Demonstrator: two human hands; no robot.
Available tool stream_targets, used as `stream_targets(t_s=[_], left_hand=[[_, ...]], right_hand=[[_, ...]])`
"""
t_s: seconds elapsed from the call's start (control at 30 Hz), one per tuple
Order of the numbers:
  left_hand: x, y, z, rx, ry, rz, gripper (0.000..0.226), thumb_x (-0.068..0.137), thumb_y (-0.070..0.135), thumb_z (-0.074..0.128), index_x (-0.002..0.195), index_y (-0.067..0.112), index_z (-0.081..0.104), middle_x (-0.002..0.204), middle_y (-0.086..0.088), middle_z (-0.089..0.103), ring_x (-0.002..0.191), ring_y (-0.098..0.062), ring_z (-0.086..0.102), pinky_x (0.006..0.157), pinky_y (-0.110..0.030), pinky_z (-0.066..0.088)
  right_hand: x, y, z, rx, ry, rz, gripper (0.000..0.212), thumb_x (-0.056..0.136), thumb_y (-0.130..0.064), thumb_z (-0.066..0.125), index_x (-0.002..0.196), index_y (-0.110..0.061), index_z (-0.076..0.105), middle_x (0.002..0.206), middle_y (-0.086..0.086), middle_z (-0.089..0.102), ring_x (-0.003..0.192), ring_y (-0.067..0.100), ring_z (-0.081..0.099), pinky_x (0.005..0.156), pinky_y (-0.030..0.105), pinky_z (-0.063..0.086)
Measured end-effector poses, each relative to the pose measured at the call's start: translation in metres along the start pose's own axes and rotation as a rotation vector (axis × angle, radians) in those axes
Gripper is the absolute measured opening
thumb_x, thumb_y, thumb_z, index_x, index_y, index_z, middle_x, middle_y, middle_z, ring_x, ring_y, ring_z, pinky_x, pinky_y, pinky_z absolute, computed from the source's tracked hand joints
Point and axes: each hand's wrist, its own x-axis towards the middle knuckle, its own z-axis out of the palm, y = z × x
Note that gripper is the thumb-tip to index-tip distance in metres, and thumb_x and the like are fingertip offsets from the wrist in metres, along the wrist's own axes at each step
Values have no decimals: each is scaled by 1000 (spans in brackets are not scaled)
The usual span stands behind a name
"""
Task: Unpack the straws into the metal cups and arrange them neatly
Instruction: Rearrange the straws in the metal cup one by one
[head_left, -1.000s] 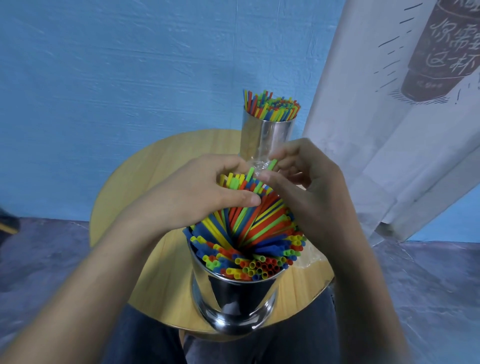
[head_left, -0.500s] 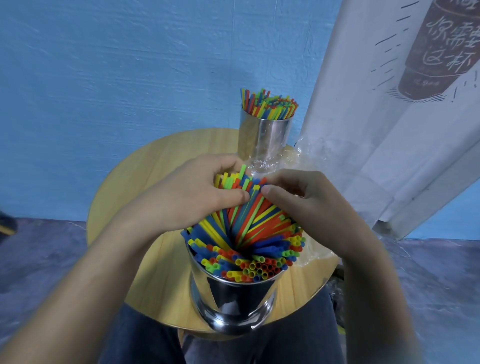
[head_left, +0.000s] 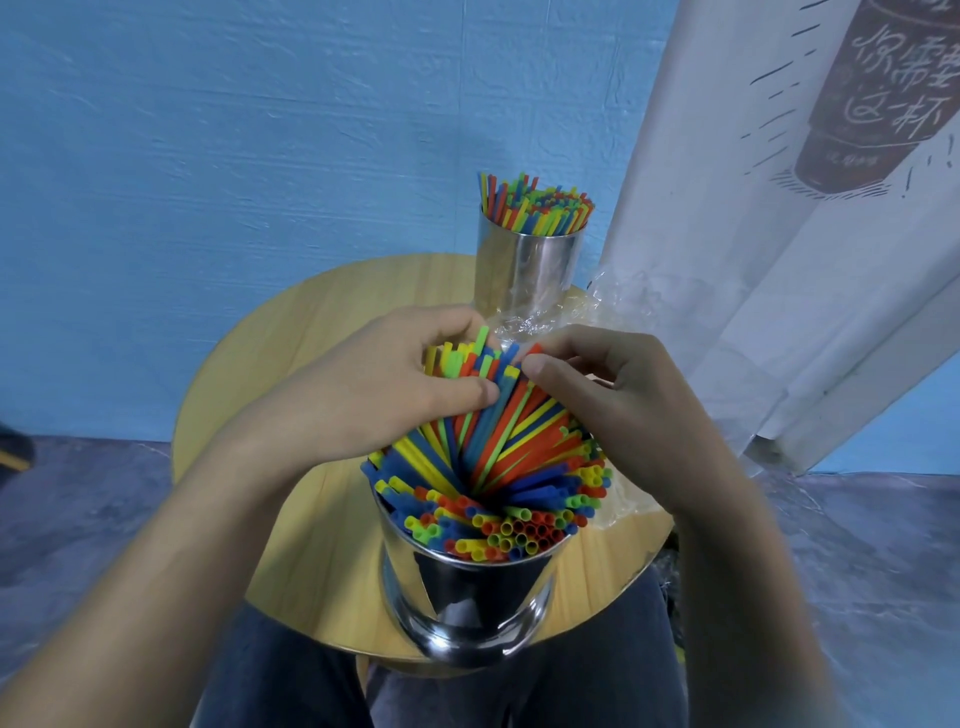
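Clasped thin multicoloured plastic straws (head_left: 511, 421), slanting away from the shiny metal cup (head_left: 467, 592), near their tips with the left hand (head_left: 374, 395); pinched neighbouring tips with the right hand (head_left: 628, 415).

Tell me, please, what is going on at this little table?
A person is packing coloured straws into metal cups on a round wooden table. The left hand grips the tops of the straws standing in the near cup, while the right hand pinches a few tips beside it. They fan out unevenly. The far cup is already filled, and a clear plastic wrapper lies next to it.
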Motion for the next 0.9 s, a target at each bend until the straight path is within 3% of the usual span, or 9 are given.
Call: stream_targets(t_s=[0.2,0.57,0.67,0.8,0.9], left_hand=[[0,2,1,8,26,30,9,93,34,72,99,28,70,94,11,76,85,-4,73,72,-28,60],[2,8,4,-27,69,85,6,94,27,71,92,21,73,86,11,75,81,-3,72,71,-22,57],[2,9,4,-43,75,94,3,93,26,72,92,24,71,84,16,74,80,-1,71,69,-15,53],[3,10,3,-60,86,95,10,89,31,76,93,23,71,88,6,75,81,-5,72,70,-18,55],[4,10,4,-61,87,93,11,87,33,77,91,24,72,87,9,74,81,-5,72,67,-16,54]], right_hand=[[0,0,0,12,38,-9,9,97,-26,69,91,-28,75,92,-7,74,93,14,70,79,37,61],[-3,-7,1,72,45,-54,17,101,-21,63,93,-29,76,90,-10,76,90,9,72,72,20,57],[-2,-6,0,87,60,-69,12,99,-20,66,94,-26,75,90,-8,76,90,11,72,73,23,59],[-2,-6,1,132,71,-84,7,97,-17,69,96,-22,73,86,-4,75,86,14,72,70,22,58],[-1,-5,1,122,55,-97,8,98,-17,68,104,-22,71,83,-4,74,86,16,73,68,23,57]])
